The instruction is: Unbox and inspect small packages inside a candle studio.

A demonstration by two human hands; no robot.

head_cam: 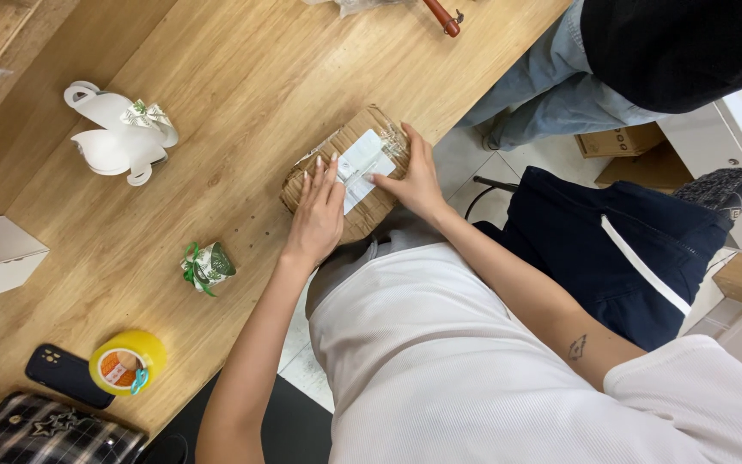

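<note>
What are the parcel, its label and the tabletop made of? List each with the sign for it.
Parcel: looks like brown corrugated cardboard, matte, with ribbed lines; glossy streaks suggest clear tape over it. Both hands, left and right, press on it.
Label: probably white paper, flat and stuck on.
Tabletop: light wood or wood-look laminate, smooth, with visible grain; which one is unclear.

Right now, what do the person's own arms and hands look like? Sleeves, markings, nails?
Both forearms are bare below short white ribbed sleeves. The right forearm carries a small dark tattoo. The left hand has long pale nails. The right hand shows no rings or gloves.
</note>
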